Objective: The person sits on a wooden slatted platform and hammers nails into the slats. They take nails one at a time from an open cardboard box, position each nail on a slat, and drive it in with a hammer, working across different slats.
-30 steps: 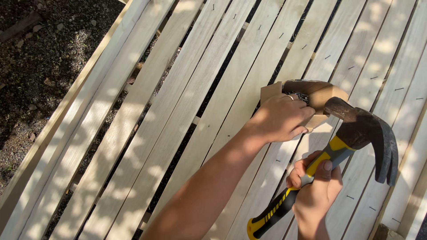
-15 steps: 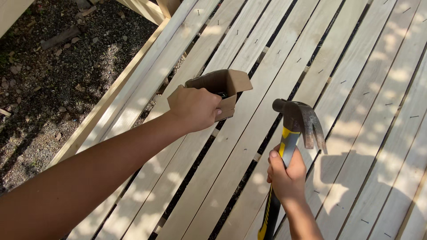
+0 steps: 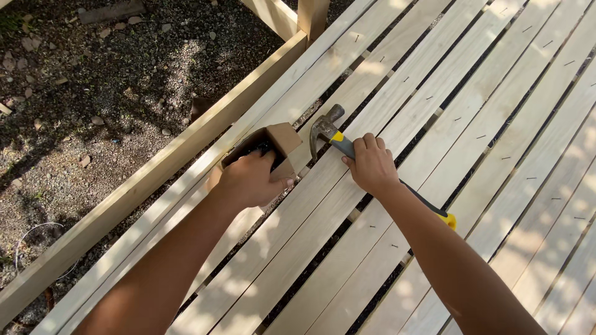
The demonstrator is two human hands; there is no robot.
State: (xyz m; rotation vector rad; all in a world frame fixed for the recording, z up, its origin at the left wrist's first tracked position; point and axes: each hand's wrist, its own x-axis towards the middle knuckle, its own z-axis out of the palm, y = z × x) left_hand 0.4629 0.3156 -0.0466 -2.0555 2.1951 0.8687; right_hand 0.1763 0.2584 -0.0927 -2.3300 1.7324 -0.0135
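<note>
Pale wooden slat deck [image 3: 496, 124]; cardboard box [image 3: 273, 149], hammer [image 3: 335, 136] resting on slats

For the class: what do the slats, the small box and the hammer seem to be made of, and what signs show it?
Slats: pale, seemingly unfinished wood, with visible grain.
Small box, held by the left hand: brown matte cardboard, thin folded flaps.
Hammer, gripped by the right hand: dull grey metal head; black and yellow handle, probably rubber or plastic.
</note>
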